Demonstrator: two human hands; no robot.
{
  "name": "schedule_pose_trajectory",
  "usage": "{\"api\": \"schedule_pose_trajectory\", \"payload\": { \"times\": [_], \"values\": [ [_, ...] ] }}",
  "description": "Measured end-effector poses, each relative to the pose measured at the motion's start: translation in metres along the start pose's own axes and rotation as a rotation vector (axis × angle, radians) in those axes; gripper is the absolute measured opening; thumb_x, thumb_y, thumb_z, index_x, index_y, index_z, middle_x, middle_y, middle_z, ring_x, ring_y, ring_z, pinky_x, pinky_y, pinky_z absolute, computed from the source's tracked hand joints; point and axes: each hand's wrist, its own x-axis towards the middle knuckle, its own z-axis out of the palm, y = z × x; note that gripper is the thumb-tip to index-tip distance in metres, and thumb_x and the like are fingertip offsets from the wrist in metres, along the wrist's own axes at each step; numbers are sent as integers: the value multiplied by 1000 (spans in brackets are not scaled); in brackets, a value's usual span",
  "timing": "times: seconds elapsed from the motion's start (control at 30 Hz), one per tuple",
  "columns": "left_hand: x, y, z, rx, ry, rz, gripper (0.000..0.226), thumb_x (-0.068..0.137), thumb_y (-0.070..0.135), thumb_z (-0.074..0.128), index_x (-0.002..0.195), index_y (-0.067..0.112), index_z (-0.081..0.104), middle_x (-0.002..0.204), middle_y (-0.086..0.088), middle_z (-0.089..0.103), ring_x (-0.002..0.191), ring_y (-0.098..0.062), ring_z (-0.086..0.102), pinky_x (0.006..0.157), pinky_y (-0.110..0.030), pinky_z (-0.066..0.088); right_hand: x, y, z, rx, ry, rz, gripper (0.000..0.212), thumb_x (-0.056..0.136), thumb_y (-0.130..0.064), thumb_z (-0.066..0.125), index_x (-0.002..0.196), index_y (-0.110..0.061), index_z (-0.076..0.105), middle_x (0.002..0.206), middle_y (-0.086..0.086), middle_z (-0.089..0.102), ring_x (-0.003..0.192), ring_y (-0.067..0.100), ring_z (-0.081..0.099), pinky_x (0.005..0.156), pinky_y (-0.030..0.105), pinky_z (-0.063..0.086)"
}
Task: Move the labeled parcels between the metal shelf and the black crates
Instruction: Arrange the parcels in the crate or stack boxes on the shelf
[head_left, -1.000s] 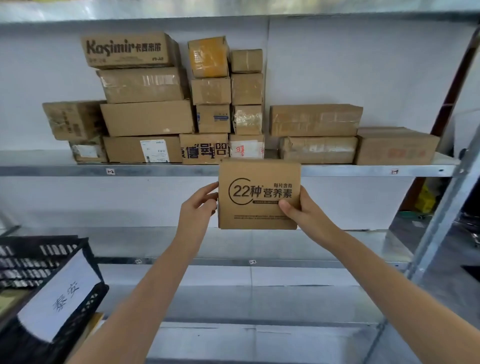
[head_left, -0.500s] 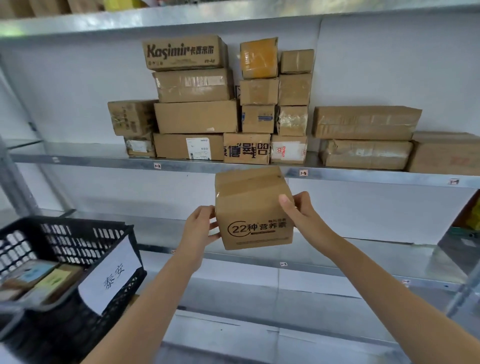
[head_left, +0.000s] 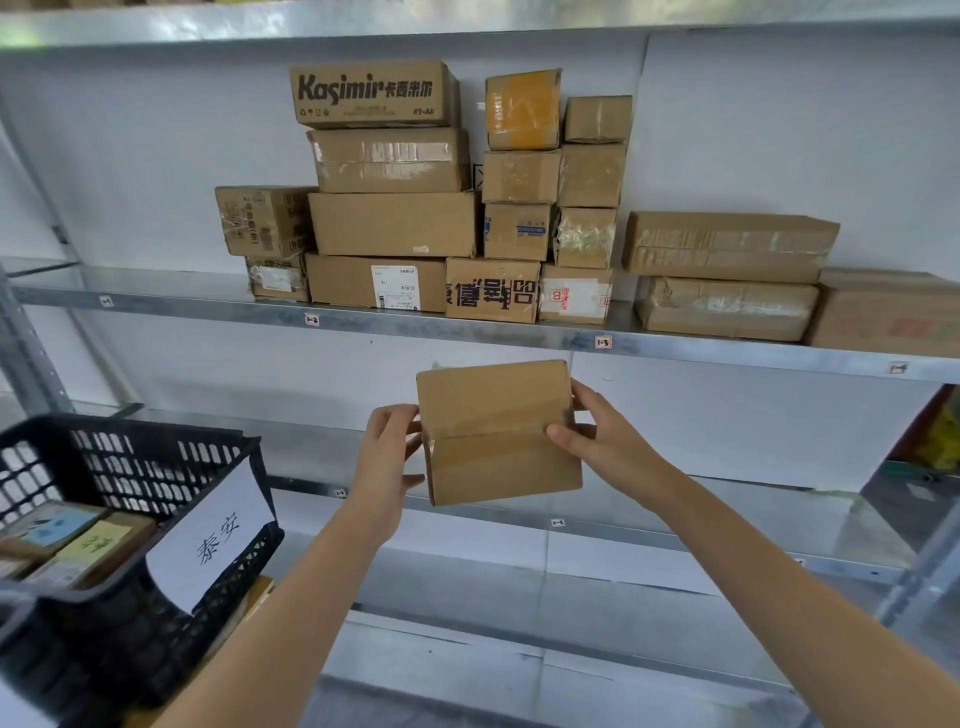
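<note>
- Box (head_left: 498, 431) held in the air at centre, taped seam facing camera, just below the metal shelf (head_left: 467, 330) edge.
- Left grip (head_left: 387, 457) clamped on its 9 o'clock side.
- Right grip (head_left: 602, 441) clamped on its 3 o'clock side, thumb on front.
- Stacked parcels (head_left: 392, 223) on shelf, 12 o'clock.
- Black crate (head_left: 156, 431) at 8 o'clock, paper tag (head_left: 213, 535) on its wall.

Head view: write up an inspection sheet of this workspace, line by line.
Surface: metal shelf, with stacked parcels on its upper level.
Job's things: cardboard parcel held in the air below that level; black crate at lower left holds smaller parcels and has a paper label on its wall.
Clutter: nothing seen.
Grippers: left hand and right hand grip the cardboard parcel's opposite sides.
Cables: nothing seen.
Surroundings: white wall behind the shelf.
</note>
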Motion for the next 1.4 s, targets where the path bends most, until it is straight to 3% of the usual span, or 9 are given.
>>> {"api": "schedule_pose_trajectory", "payload": {
  "times": [0.17, 0.3, 0.43, 0.57, 0.73, 0.83, 0.97, 1.23, 1.4],
  "values": [
    [3, 7, 6, 10, 20, -60, 43, 96, 53, 50, 130, 27, 56, 131, -3, 58, 124, -26, 54, 99, -63, 46, 5, 4, 2, -31, -19, -7, 99, 80, -5, 81, 154, -34, 23, 135, -5, 37, 121, 18, 49, 97, 26, 48],
    [0, 4, 11, -18, -77, -48, 40, 89, 63, 51, 118, 35, 55, 124, 8, 59, 117, -24, 55, 84, -60, 53, 5, 12, 9, -4, 5, -44, 112, 72, 3, 84, 152, -41, 18, 133, -7, 31, 129, 22, 45, 107, 40, 45],
    [2, -1, 7, -21, -123, -51, 42, 88, 62, 54, 119, 36, 50, 127, 5, 56, 116, -24, 54, 83, -61, 54, 3, 18, 15, 47, 42, -67, 105, 71, -20, 89, 148, -44, 22, 133, -8, 32, 123, 13, 49, 103, 30, 48],
    [1, -9, -1, -47, -84, -42, 32, 91, 57, 55, 115, 36, 51, 127, 4, 56, 117, -25, 55, 85, -64, 53, 2, 5, 16, 164, 62, -74, 68, 80, -61, 62, 141, -47, 36, 138, -12, 37, 119, -3, 48, 79, 4, 50],
    [0, -14, -13, -79, -61, -6, 29, 90, 57, 55, 113, 39, 52, 126, 4, 57, 114, -23, 56, 77, -56, 58, 18, -11, 23, 392, 62, 54, 47, 80, -63, 55, 122, -41, 53, 134, -10, 54, 123, 10, 52, 101, 28, 47],
    [2, -7, -25, -48, -51, 35, 22, 87, 57, 62, 107, 48, 57, 120, 8, 61, 115, -22, 56, 66, -46, 58, 28, -12, 37, 463, -12, 107, 48, 88, -50, 63, 132, -41, 46, 133, -11, 56, 120, 10, 55, 106, 32, 46],
    [7, 5, -47, 50, -43, 113, 48, 73, 61, 67, 118, 55, 54, 115, 16, 68, 113, -18, 60, 70, -40, 54, 44, -16, 68, 437, -125, 147, 60, 94, -52, 60, 148, -40, 39, 142, -14, 55, 127, 10, 53, 117, 39, 36],
    [22, 20, -130, 23, 112, 115, 38, 73, 52, 65, 109, 63, 62, 109, 20, 71, 103, -8, 66, 86, -44, 55, 94, -50, 138, 476, -388, 187, 53, 88, -63, 59, 137, -63, 39, 130, -23, 64, 119, 8, 62, 98, 46, 55],
    [22, 39, -204, 55, 200, 192, 60, 64, 55, 69, 123, 56, 58, 122, 15, 66, 102, -10, 68, 86, -47, 59, 126, -73, 204, 583, -596, 272, 57, 83, -61, 65, 137, -50, 50, 127, -12, 69, 112, 12, 68, 88, 44, 60]
  ]
}}
